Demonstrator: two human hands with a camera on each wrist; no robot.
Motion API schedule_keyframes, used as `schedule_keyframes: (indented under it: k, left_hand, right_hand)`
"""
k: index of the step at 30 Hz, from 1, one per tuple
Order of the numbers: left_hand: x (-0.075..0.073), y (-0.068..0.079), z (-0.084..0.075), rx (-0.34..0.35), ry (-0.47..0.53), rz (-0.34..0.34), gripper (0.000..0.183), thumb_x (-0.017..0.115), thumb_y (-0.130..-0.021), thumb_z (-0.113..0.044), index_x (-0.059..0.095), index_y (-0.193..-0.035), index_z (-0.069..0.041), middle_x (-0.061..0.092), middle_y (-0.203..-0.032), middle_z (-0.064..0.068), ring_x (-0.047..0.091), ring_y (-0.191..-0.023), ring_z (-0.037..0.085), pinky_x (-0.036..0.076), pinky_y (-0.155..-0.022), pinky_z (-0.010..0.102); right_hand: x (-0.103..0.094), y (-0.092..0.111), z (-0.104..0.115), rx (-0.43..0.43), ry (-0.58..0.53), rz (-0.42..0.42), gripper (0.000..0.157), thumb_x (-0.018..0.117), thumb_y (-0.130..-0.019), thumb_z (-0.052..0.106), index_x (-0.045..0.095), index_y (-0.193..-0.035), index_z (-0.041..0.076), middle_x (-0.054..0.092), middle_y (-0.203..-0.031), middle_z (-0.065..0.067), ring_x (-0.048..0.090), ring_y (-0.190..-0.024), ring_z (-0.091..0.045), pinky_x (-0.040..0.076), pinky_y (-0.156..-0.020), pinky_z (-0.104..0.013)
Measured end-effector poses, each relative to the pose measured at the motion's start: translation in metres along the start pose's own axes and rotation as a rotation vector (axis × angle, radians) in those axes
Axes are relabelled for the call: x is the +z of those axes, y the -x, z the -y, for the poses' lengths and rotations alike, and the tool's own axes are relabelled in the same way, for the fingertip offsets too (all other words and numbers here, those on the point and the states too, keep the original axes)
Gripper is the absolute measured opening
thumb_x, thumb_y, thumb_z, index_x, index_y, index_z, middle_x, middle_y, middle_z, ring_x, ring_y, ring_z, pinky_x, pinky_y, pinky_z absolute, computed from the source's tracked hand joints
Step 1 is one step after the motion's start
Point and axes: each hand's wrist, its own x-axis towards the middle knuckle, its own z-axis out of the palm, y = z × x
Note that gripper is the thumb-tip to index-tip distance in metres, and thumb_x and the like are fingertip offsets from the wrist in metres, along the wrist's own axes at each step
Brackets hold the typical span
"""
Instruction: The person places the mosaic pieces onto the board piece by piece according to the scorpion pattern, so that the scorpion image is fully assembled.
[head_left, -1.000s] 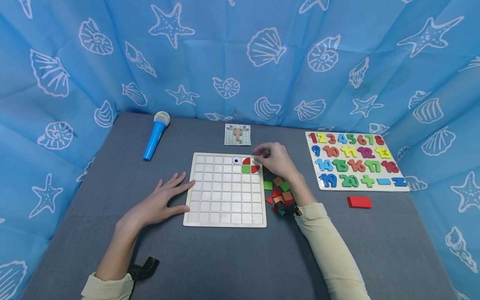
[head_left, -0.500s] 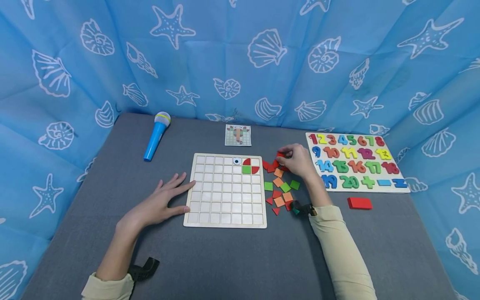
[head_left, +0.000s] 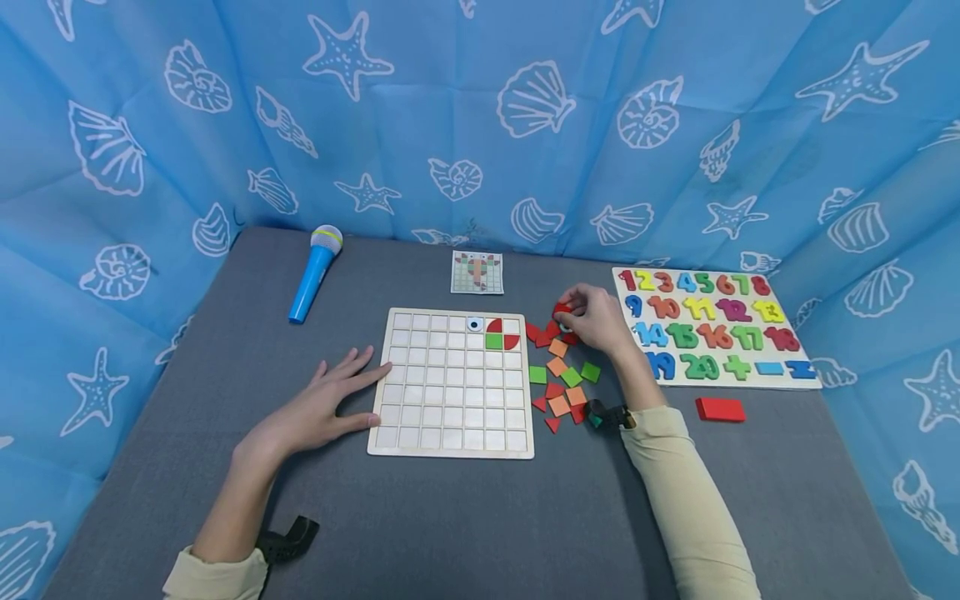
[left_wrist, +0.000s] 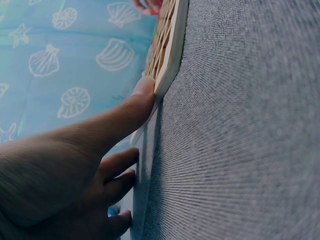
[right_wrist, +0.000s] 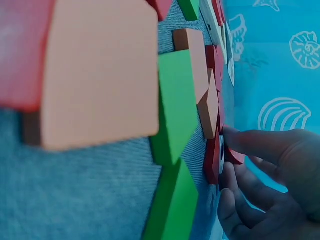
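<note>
A white gridded board [head_left: 450, 417] lies on the table with a white eye tile [head_left: 475, 325], a green square [head_left: 493, 341] and two red curved tiles [head_left: 494, 326] near its top right corner. My left hand [head_left: 318, 408] rests with spread fingers against the board's left edge; in the left wrist view its thumb [left_wrist: 142, 92] touches the rim. To the right of the board, at the top of a scatter of tiles, my right hand [head_left: 596, 319] pinches a red tile [head_left: 561, 308] between thumb and fingers. The right wrist view shows that red tile [right_wrist: 235, 156] partly hidden by the fingers.
Loose orange tiles [head_left: 557, 366], green tiles [head_left: 590, 372] and red tiles [head_left: 552, 424] lie right of the board. A pattern card [head_left: 477, 272] is behind it. Further off are a toy microphone [head_left: 313, 273], a number puzzle [head_left: 813, 379] and a red block [head_left: 721, 409].
My right hand has moved from the board's top right corner rightward to the loose tiles, where it holds a red tile. My left hand has stayed at the board's edge.
</note>
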Motion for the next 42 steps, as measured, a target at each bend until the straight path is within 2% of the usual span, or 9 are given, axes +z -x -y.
schedule_keyframes:
  k: [3, 8, 11, 15, 25, 30, 34, 36, 42]
  left_hand:
    - [0.002, 0.0, 0.004, 0.015, 0.0, -0.008, 0.08, 0.078, -0.098, -0.048, 0.044, -0.168, -0.029, 0.025, -0.178, 0.028, 0.015, -0.166, 0.056, 0.005, -0.123, 0.087]
    - [0.006, -0.001, 0.013, 0.036, 0.001, -0.026, 0.08, 0.076, -0.098, -0.054, 0.043, -0.167, -0.034, 0.026, -0.179, 0.025, 0.017, -0.166, 0.055, 0.007, -0.122, 0.088]
    - [0.003, -0.001, 0.006, 0.001, -0.021, -0.008, 0.079, 0.077, -0.099, -0.049, 0.043, -0.168, -0.03, 0.026, -0.179, 0.025, 0.016, -0.166, 0.055, 0.008, -0.123, 0.087]
    - [-0.002, 0.0, -0.006, -0.054, -0.039, 0.028, 0.08, 0.078, -0.1, -0.041, 0.042, -0.169, -0.022, 0.023, -0.18, 0.025, 0.014, -0.167, 0.054, 0.007, -0.126, 0.085]
    - [0.001, 0.001, 0.002, 0.014, -0.006, -0.029, 0.081, 0.078, -0.097, -0.051, 0.045, -0.167, -0.03, 0.027, -0.178, 0.027, 0.017, -0.166, 0.056, 0.008, -0.123, 0.088]
    - [0.001, 0.001, 0.001, -0.001, -0.016, -0.023, 0.08, 0.078, -0.098, -0.048, 0.045, -0.167, -0.028, 0.026, -0.178, 0.027, 0.016, -0.166, 0.056, 0.007, -0.123, 0.087]
    - [-0.002, 0.0, -0.004, -0.018, -0.025, -0.007, 0.08, 0.079, -0.098, -0.046, 0.044, -0.168, -0.025, 0.025, -0.179, 0.027, 0.015, -0.166, 0.057, 0.007, -0.124, 0.087]
    - [0.001, 0.001, 0.001, 0.002, -0.015, -0.018, 0.08, 0.077, -0.099, -0.048, 0.043, -0.168, -0.028, 0.025, -0.179, 0.026, 0.015, -0.167, 0.055, 0.006, -0.124, 0.087]
    - [0.003, 0.0, 0.005, 0.023, -0.005, -0.03, 0.081, 0.077, -0.097, -0.052, 0.044, -0.167, -0.031, 0.026, -0.179, 0.026, 0.016, -0.165, 0.057, 0.007, -0.122, 0.088]
  right_hand:
    - [0.0, 0.001, 0.001, -0.025, -0.016, -0.022, 0.021, 0.071, -0.104, 0.008, 0.071, -0.121, -0.004, 0.075, -0.117, -0.027, 0.075, -0.104, -0.039, 0.065, -0.091, -0.049]
    - [0.002, 0.004, 0.009, -0.071, -0.062, -0.037, 0.018, 0.071, -0.104, 0.01, 0.076, -0.118, -0.001, 0.078, -0.116, -0.023, 0.078, -0.1, -0.036, 0.062, -0.077, -0.027]
    - [0.004, 0.007, 0.019, -0.082, -0.147, 0.008, 0.02, 0.07, -0.104, 0.01, 0.076, -0.12, -0.001, 0.077, -0.114, -0.023, 0.08, -0.096, -0.035, 0.058, -0.069, -0.02]
    - [0.009, 0.013, 0.033, -0.099, -0.246, 0.08, 0.023, 0.072, -0.103, 0.009, 0.073, -0.123, -0.003, 0.074, -0.113, -0.023, 0.081, -0.092, -0.036, 0.063, -0.07, -0.024]
    - [0.032, 0.028, 0.063, -0.166, -0.289, 0.142, 0.019, 0.08, -0.098, 0.009, 0.077, -0.116, 0.003, 0.08, -0.115, -0.017, 0.082, -0.101, -0.031, 0.068, -0.087, -0.04]
    - [0.043, 0.03, 0.071, -0.172, -0.337, 0.204, 0.02, 0.078, -0.099, 0.006, 0.079, -0.119, 0.004, 0.079, -0.123, -0.019, 0.083, -0.103, -0.032, 0.067, -0.085, -0.037]
    - [0.051, 0.031, 0.076, -0.165, -0.32, 0.229, 0.022, 0.076, -0.099, 0.003, 0.08, -0.12, 0.006, 0.077, -0.131, -0.018, 0.083, -0.11, -0.032, 0.066, -0.087, -0.035]
    - [0.055, 0.03, 0.08, -0.168, -0.295, 0.221, 0.022, 0.076, -0.098, 0.002, 0.082, -0.119, 0.007, 0.078, -0.131, -0.019, 0.082, -0.111, -0.033, 0.067, -0.088, -0.038]
    - [0.063, 0.028, 0.089, -0.201, -0.179, 0.146, 0.015, 0.08, -0.096, 0.004, 0.084, -0.11, 0.005, 0.082, -0.117, -0.018, 0.083, -0.102, -0.033, 0.068, -0.087, -0.044]
